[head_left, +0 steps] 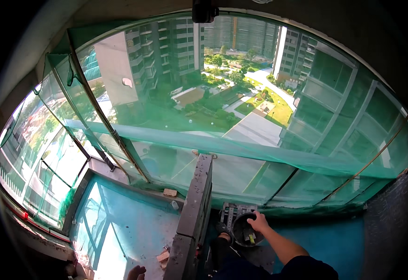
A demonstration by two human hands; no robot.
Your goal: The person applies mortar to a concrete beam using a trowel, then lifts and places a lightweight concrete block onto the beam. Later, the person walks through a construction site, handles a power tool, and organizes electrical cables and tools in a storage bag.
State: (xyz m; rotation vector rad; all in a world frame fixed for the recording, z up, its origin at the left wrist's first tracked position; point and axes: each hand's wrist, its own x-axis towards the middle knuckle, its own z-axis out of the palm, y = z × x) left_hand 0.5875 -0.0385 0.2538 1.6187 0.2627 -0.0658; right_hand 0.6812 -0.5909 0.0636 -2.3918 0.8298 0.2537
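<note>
My right hand (259, 223) reaches down on the right of the low wall, its fingers bent over the rim of a round black bucket (235, 235). Inside the bucket lie dark pieces and a small yellow-green item (252, 239); I cannot make out their kind. Only the fingers of my left hand (137, 271) come in at the lower edge, left of the wall, partly spread, with nothing visible in them. Broken brick pieces (163, 256) lie on the floor near that hand.
A narrow grey block wall (195, 203) runs away from me between two bluish floor areas. A perforated metal platform (229, 212) stands behind the bucket, with my foot (223, 232) beside it. Green netting (241, 140) on poles closes the far edge, high above gardens. A brick (170, 192) lies there.
</note>
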